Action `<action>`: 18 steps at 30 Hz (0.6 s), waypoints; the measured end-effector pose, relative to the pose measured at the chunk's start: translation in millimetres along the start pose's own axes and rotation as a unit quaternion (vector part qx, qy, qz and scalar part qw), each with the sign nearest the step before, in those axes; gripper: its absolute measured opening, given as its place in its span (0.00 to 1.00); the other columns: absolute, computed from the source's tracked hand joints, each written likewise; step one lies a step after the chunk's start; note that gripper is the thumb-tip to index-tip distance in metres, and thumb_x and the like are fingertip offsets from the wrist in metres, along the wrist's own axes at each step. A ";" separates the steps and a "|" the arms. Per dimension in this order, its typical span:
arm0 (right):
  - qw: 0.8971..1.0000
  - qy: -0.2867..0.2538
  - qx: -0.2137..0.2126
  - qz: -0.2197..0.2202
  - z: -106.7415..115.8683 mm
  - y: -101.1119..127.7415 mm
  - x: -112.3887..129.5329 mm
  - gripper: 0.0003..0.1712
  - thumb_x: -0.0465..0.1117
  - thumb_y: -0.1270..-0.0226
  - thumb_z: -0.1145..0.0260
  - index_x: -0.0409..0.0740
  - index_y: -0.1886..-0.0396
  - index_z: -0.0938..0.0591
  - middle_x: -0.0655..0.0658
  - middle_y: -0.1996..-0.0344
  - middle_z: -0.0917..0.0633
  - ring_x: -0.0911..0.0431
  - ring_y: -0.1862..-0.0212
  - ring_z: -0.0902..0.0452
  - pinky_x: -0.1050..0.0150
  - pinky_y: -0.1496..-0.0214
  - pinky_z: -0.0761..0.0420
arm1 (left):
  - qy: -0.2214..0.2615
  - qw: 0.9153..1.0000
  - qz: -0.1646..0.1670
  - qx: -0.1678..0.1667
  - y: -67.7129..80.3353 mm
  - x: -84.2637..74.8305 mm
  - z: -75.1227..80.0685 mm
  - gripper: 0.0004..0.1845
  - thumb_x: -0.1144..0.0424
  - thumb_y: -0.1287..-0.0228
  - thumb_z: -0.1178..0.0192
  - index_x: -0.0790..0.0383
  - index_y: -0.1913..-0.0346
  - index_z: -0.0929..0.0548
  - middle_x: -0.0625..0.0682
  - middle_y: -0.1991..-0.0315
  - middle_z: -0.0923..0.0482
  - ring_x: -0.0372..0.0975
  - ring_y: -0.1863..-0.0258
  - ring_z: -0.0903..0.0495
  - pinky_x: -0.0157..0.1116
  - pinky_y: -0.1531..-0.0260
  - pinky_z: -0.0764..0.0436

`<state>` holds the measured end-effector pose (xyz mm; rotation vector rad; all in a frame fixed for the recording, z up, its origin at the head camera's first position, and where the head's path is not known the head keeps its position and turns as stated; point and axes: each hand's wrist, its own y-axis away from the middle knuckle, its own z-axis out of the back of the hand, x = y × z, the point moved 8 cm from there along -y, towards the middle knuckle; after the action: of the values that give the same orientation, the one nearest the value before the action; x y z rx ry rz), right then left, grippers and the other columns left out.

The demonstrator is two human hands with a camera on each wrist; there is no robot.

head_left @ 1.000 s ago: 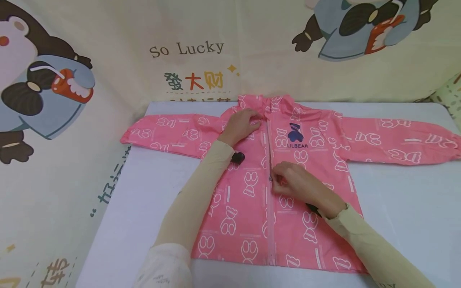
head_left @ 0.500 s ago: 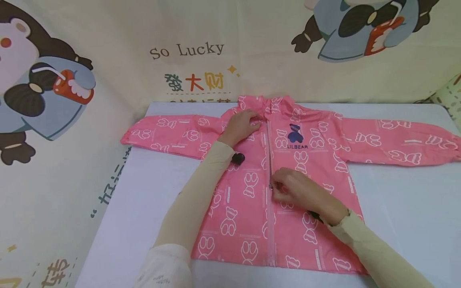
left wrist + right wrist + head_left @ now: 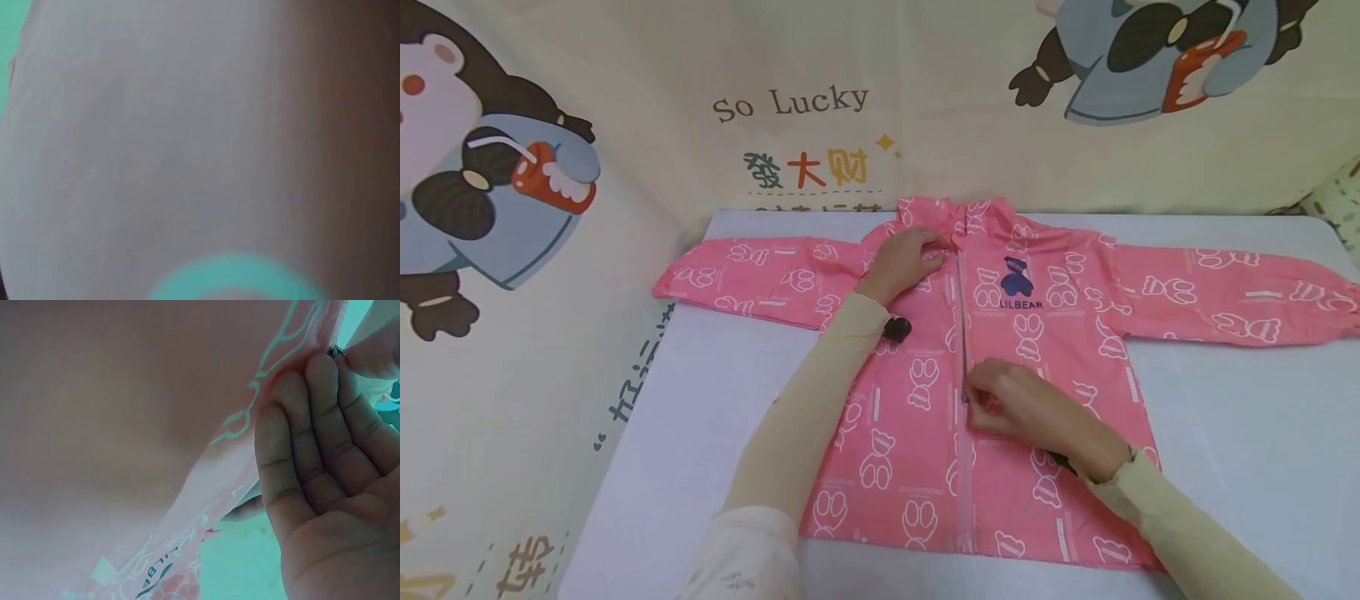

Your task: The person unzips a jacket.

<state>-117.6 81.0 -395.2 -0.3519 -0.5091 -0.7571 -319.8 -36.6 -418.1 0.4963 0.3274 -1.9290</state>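
A pink children's jacket (image 3: 880,417) with white bear outlines lies spread front up, sleeves out to both sides. My right hand (image 3: 1026,408) pinches the zipper pull (image 3: 337,352) between thumb and forefinger, partway down the front; the other fingers are bent beside it in the right wrist view. Above the pull, the zipper (image 3: 964,325) shows as a dark line of teeth. My left hand (image 3: 901,260) grips the jacket front just below the collar, next to the top of the zipper; its fingertips are partly hidden. The left wrist view is mostly blurred fabric.
The jacket rests on a white table (image 3: 1247,467). A cream printed cloth (image 3: 647,100) hangs behind the table and along its left side. The collar (image 3: 977,215) reaches the table's back edge, and the left-hand sleeve tip overhangs the left edge.
My right hand has moved down along the zipper with the pull, toward the hem. A longer stretch of teeth shows above it. My left hand has stayed by the collar.
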 end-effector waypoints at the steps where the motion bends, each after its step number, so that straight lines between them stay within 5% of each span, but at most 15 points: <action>1: 1.000 -0.002 0.001 -0.003 -0.4 0.6 0.2 0.13 0.32 0.48 0.33 0.55 0.79 0.26 0.57 0.81 0.30 0.67 0.74 0.36 0.72 0.70 0.30 | 0.001 1.000 0.000 0.000 -0.1 -0.3 0.2 0.18 0.53 0.30 0.40 0.51 0.41 0.17 0.48 0.40 0.21 0.41 0.35 0.27 0.40 0.33 0.31; 18: 0.999 -0.011 0.044 -0.019 -8.0 12.4 9.1 0.10 0.34 0.45 0.33 0.55 0.75 0.23 0.59 0.79 0.29 0.67 0.73 0.34 0.73 0.69 0.27 | 0.015 1.000 0.003 -0.005 0.4 1.8 -1.1 0.17 0.52 0.30 0.40 0.50 0.42 0.17 0.47 0.41 0.20 0.39 0.37 0.26 0.40 0.34 0.30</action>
<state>-100.6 80.5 -398.2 -0.2691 -0.5701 -0.7646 -319.9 -37.7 -420.0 0.5196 0.3550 -1.9149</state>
